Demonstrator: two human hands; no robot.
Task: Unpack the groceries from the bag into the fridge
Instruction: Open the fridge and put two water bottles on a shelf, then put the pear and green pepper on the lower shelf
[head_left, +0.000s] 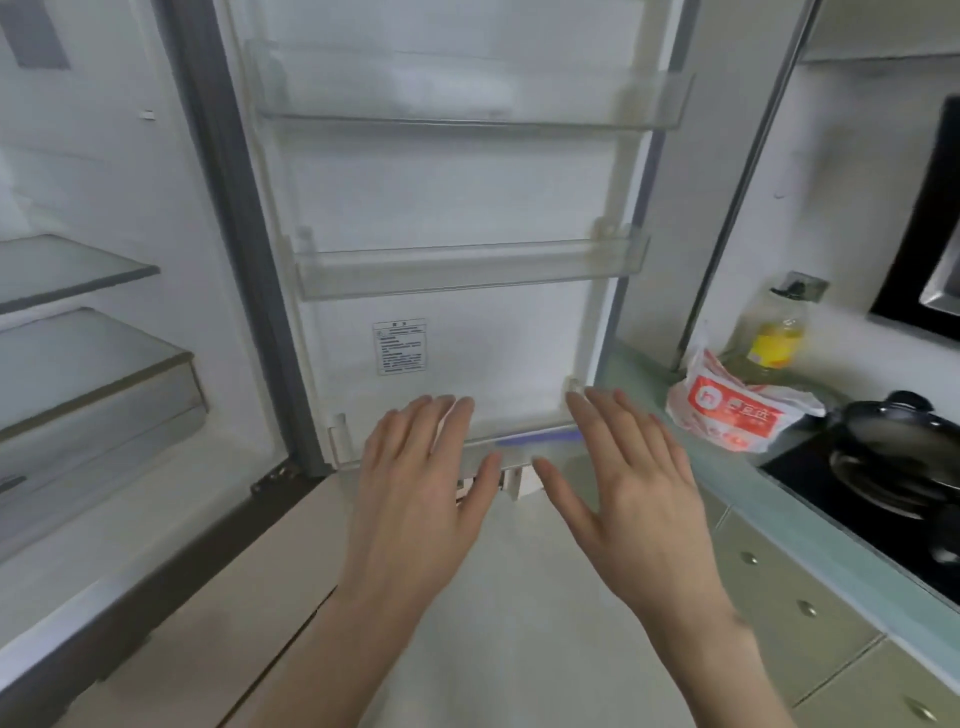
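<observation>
Far left: white fridge interior with glass shelves and a clear drawer below them. Centre: the open white fridge door, inner side facing the camera, with two clear plastic door bins one above the other and a printed label lower down.

Both forearms reach forward from the bottom edge, backs of the hands up. Left hand: fingers straight and together, thumb out to the right, tips over the lowest clear door rack. Right hand: fingers straight, slightly fanned, thumb pointing left toward the other thumb. Hands apart, flat, holding nothing; cannot tell whether they touch the rack.

Right: pale green counter surface. On it the white-and-red plastic grocery bag, just beside a clear oil bottle with yellow label. Black lidded pot on the black cooktop to the bag's right.
</observation>
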